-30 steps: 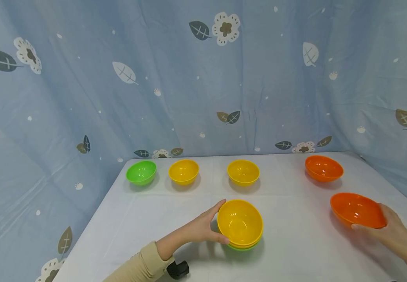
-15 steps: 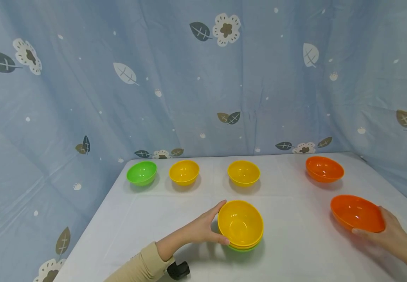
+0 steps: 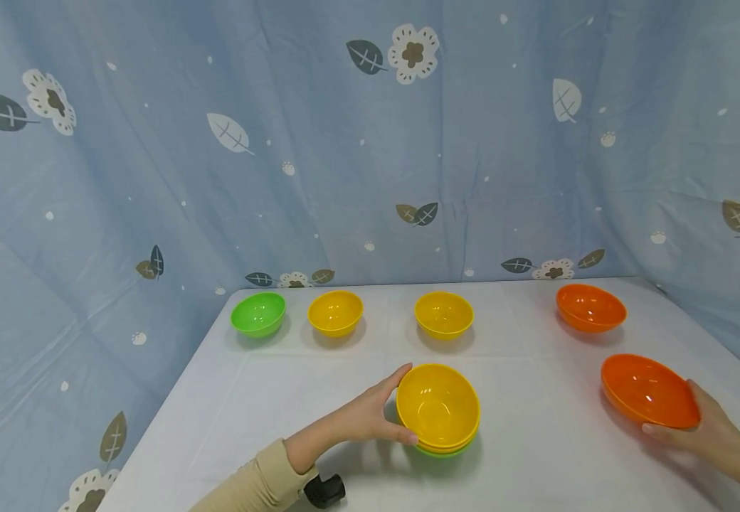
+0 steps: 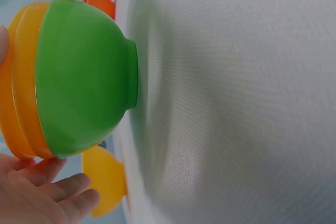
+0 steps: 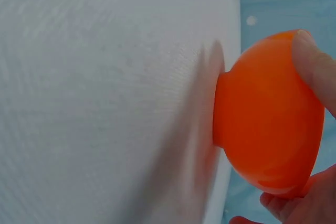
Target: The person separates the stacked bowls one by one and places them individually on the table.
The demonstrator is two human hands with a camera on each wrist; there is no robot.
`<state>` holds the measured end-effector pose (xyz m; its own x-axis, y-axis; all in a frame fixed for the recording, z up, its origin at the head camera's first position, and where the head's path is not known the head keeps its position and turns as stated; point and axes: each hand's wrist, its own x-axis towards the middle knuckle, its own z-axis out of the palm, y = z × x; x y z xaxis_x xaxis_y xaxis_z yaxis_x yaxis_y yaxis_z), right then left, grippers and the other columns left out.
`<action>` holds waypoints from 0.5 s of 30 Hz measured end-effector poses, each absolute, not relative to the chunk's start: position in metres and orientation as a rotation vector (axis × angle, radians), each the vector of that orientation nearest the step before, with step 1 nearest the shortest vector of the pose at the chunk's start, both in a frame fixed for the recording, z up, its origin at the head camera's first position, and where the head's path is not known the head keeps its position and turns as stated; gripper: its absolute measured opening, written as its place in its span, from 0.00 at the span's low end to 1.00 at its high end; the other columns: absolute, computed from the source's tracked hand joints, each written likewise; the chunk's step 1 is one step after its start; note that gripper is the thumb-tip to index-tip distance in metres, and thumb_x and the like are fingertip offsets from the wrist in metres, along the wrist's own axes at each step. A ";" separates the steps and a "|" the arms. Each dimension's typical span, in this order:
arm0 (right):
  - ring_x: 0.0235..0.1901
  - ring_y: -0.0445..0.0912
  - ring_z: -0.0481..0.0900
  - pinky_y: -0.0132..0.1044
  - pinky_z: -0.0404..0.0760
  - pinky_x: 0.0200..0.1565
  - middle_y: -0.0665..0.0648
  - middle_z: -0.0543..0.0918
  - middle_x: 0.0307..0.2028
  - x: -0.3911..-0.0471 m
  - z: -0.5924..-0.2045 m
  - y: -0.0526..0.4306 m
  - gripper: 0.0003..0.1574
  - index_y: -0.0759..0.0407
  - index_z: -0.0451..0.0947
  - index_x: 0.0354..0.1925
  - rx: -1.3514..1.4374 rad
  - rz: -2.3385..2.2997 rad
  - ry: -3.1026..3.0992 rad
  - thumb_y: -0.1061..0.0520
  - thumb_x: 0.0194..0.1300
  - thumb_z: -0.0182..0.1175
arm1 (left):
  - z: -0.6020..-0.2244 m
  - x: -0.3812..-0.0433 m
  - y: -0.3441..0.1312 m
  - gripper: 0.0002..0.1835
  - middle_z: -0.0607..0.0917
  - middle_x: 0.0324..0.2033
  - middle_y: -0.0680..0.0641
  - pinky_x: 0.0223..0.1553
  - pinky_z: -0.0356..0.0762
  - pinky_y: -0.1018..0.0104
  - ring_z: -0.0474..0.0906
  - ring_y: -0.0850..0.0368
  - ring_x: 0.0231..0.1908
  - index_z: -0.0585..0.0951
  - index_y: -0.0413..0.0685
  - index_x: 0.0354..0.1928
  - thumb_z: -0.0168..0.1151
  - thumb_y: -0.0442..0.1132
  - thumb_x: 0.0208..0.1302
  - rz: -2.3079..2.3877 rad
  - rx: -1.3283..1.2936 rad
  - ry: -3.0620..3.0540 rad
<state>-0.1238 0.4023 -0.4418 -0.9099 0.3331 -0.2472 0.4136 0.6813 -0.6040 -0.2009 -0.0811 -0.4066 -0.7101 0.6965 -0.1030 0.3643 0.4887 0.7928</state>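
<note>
In the head view, my left hand [image 3: 366, 416] grips a nested stack at the near middle of the table, thumb on the near side and fingers at the far side. Yellow bowls [image 3: 437, 407] form its upper part. The green bowl [image 4: 86, 77] at the bottom has its foot at the cloth in the left wrist view. Over on the right, my right hand [image 3: 709, 434] holds an orange bowl [image 3: 648, 391] by its right side, thumb near the rim. The right wrist view shows this orange bowl [image 5: 268, 114] with its foot close to the cloth.
Along the back of the white table [image 3: 344, 370] stand a green bowl [image 3: 258, 315], two yellow bowls, one left [image 3: 335, 313] and one right [image 3: 443, 316], and another orange bowl [image 3: 590, 308]. A blue patterned curtain [image 3: 306, 142] hangs behind the table.
The right hand and its orange bowl have come down slightly, and the bowl's tilt has shifted a little. My left hand and the stack stay where they were.
</note>
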 end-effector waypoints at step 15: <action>0.57 0.76 0.39 0.74 0.55 0.47 0.82 0.35 0.62 -0.120 -0.421 0.389 0.73 0.81 0.28 0.63 0.400 -0.754 3.180 0.43 0.49 0.67 | -0.409 -0.201 -0.081 0.60 0.53 0.70 0.48 0.63 0.56 0.45 0.52 0.50 0.67 0.42 0.53 0.72 0.70 0.58 0.44 1.118 0.897 2.300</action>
